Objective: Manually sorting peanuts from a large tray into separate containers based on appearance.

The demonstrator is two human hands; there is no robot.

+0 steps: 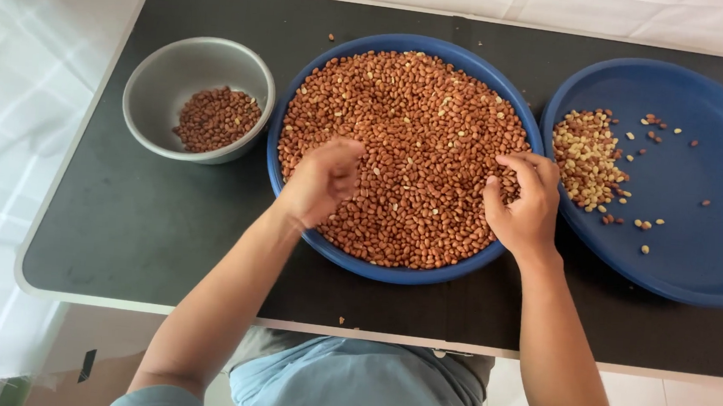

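Surface: dark rectangular tabletop with a pale rim (147,239), standing on a white tiled floor, white cloth to its left side.

Item 1: large round blue plastic tray (390,273) at the middle of the tabletop; taken here as the landmark. It is filled nearly to its rim with a layer of red-brown skinned peanuts (418,122), a few pale skinless ones scattered among them.

Item 2: left hand (320,181), over the near-left part of the blue tray. Fingers curled loosely inward and down onto the peanuts; whether any are pinched between them cannot be told.

Item 3: right hand (524,202), over the near-right edge of the blue tray, wrist across the rim. Fingertips bunched together and touching the peanuts; a grip on any single nut cannot be made out.

Item 4: round grey metal bowl (154,78), just left of the blue tray, their rims close together. Holds a small heap of dark red-brown peanuts (216,118) on its bottom.

Item 5: second round blue plastic tray (697,252), just right of the first, partly cut off by the picture edge. Holds a pile of pale skinless peanuts (584,155) on its left side, nearest the right hand, with loose strays further right.

Item 6: stray peanut bits on the tabletop beyond and before the blue tray.

Nothing lies between either hand and the peanuts.
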